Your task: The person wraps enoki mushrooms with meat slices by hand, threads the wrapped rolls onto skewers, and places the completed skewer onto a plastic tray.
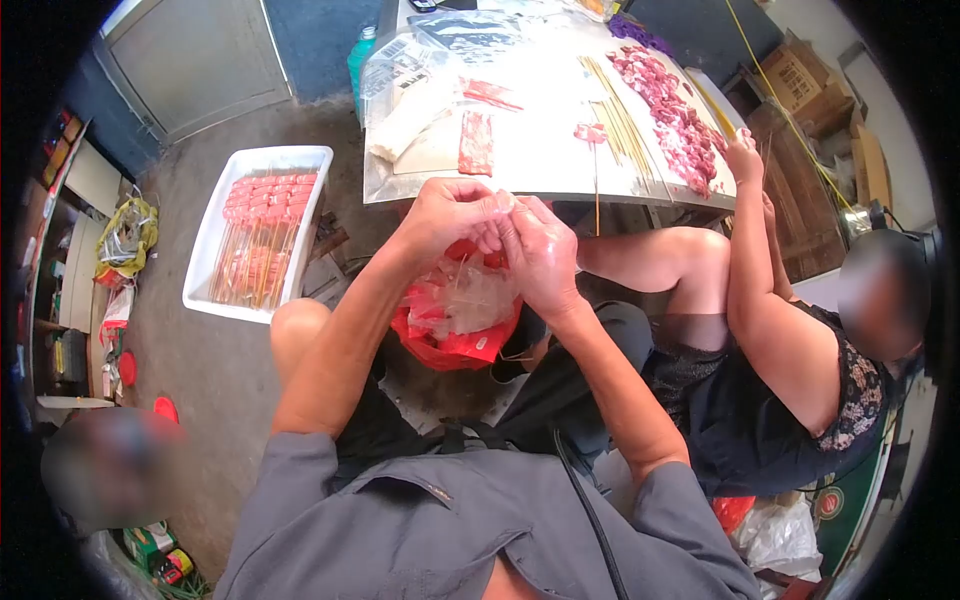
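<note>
My left hand (462, 212) and my right hand (538, 250) meet above a red bag (440, 352) with clear plastic in it. Fingers of both are pinched together around something small and whitish that I cannot make out. On the table (540, 150) just beyond lie a flat strip of red meat (477, 143) and a second strip (491, 94) behind it. To their right, a skewer with a piece of meat (591, 133) hangs over the front edge. Bare wooden skewers (622, 120) lie beside a long pile of cut meat (668, 112).
A white tray (207, 235) of meat skewers stands at the left. A co-worker (780, 330) sits at the right, hands over the table's right end. Another person (115, 465) is at the lower left. Plastic packaging (405, 75) covers the table's left end.
</note>
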`<state>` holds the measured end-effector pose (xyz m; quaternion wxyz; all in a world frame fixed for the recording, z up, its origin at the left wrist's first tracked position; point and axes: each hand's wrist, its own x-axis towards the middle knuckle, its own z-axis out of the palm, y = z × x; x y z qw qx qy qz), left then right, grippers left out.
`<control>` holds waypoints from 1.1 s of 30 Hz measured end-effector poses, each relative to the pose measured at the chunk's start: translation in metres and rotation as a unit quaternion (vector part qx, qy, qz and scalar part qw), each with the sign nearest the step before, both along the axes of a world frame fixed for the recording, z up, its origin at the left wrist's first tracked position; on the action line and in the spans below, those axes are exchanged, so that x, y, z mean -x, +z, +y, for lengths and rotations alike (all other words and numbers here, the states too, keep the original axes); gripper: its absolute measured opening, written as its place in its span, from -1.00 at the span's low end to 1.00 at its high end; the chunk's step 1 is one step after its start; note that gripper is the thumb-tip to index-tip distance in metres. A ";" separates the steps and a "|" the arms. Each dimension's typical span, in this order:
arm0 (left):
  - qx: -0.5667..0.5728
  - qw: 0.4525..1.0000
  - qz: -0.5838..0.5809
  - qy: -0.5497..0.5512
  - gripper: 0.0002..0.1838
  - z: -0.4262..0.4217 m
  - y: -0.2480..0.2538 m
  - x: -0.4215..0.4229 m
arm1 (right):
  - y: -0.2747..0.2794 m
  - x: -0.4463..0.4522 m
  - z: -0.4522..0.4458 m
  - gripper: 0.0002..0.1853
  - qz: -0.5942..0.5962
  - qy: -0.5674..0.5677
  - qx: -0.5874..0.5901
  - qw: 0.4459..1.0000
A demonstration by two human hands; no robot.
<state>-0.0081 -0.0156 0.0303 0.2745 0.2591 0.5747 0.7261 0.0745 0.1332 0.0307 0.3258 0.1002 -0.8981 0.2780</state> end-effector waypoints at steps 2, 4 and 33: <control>-0.017 0.998 -0.053 0.007 -0.85 -0.001 -0.005 0.005 | -0.004 0.002 -0.001 -0.77 -0.021 0.017 0.032 0.999; -0.027 0.997 -0.063 0.023 -0.85 -0.002 -0.003 0.005 | 0.002 -0.001 -0.005 -0.79 -0.010 0.034 0.087 0.996; -0.077 0.989 -0.106 0.073 -0.89 -0.002 -0.010 0.001 | -0.015 0.003 -0.002 -0.94 -0.127 0.157 0.646 0.736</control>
